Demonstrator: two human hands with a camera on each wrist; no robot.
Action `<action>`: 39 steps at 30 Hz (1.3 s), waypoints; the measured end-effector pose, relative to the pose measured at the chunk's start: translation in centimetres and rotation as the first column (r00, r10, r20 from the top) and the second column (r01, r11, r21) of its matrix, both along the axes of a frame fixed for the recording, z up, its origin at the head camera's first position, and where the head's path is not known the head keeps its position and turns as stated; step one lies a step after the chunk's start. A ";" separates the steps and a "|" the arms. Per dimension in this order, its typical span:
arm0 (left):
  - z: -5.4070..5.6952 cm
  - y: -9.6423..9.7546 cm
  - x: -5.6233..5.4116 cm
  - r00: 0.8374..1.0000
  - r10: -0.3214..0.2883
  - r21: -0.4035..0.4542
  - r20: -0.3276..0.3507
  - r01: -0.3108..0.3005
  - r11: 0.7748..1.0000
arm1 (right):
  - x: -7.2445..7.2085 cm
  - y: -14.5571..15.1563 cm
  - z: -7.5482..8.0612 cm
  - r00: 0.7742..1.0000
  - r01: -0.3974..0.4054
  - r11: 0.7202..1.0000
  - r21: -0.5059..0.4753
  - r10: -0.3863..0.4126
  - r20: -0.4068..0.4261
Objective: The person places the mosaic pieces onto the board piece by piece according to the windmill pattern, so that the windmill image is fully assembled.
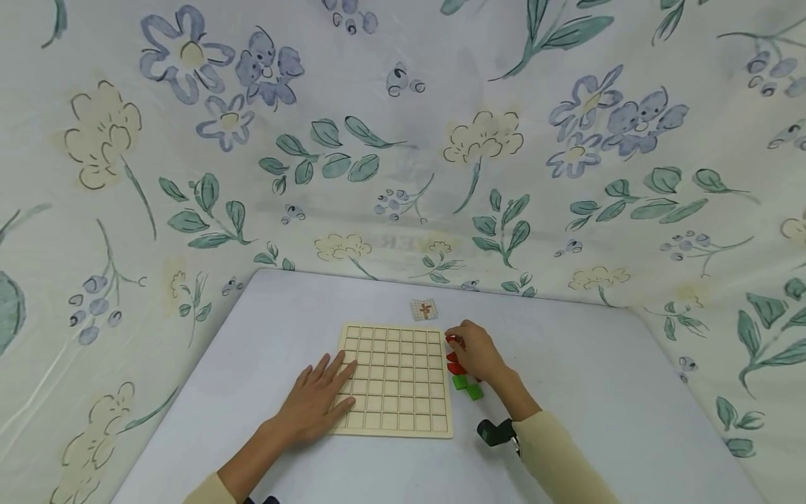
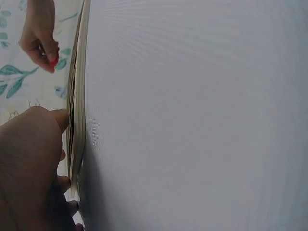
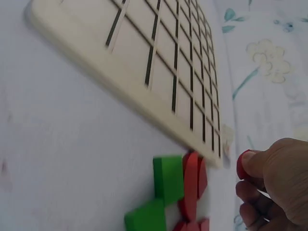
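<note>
A cream wooden grid board [image 1: 392, 383] lies on the white table, its square cells bare. My left hand [image 1: 311, 402] rests on its left edge with the fingers spread and straight. Past the board's far right corner, my right hand [image 1: 478, 351] pinches a small red piece [image 3: 241, 166] between thumb and fingertip; most of that piece is hidden. Several red blocks [image 3: 191, 175] lie close together beside the board's right edge, partly under the right hand in the head view. Two green blocks [image 1: 460, 382] sit nearer to me, next to the red ones.
A small square card [image 1: 424, 309] with a grid and a reddish figure lies behind the board. Flower-patterned cloth [image 1: 403, 175] hangs beyond the far edge of the white table [image 1: 567, 392]. A black wrist device [image 1: 495, 432] is on the right arm.
</note>
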State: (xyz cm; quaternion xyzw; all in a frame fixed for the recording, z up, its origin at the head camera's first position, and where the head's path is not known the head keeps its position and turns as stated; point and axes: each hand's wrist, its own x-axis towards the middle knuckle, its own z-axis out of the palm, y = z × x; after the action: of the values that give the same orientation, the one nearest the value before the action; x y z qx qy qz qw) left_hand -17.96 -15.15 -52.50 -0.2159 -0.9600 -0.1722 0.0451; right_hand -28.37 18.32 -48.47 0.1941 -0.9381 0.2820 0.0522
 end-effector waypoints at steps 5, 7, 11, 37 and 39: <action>-0.1 0.1 0.0 1.000 -0.005 0.003 -0.014 0.005 1.000 | -0.3 -1.5 -0.3 0.998 -0.063 0.997 -0.046 0.063 -0.006; -0.1 0.1 -0.1 1.000 -0.002 -0.009 0.002 0.002 1.000 | -0.4 -2.1 -0.3 0.997 -0.073 0.995 -0.070 0.074 0.005; 0.0 0.1 0.0 1.000 0.006 -0.033 0.027 -0.005 0.999 | -0.3 -3.3 -0.1 0.996 -0.085 0.989 -0.123 0.089 0.028; 0.4 0.1 -0.2 1.000 -0.004 -0.028 -0.005 0.004 1.000 | -0.9 -8.9 -1.6 0.999 -0.044 0.980 -0.194 0.048 0.015; 0.5 0.1 -0.2 1.000 -0.008 -0.033 -0.002 0.008 0.999 | -0.9 -9.0 -1.7 0.999 -0.049 0.980 -0.191 0.052 0.012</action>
State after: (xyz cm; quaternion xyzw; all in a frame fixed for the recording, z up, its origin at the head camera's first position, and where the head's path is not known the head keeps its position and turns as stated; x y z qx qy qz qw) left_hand -18.14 -15.08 -52.02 -0.2205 -0.9619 -0.1563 0.0418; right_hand -29.23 9.34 -50.14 0.2094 -0.9021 0.3733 0.0553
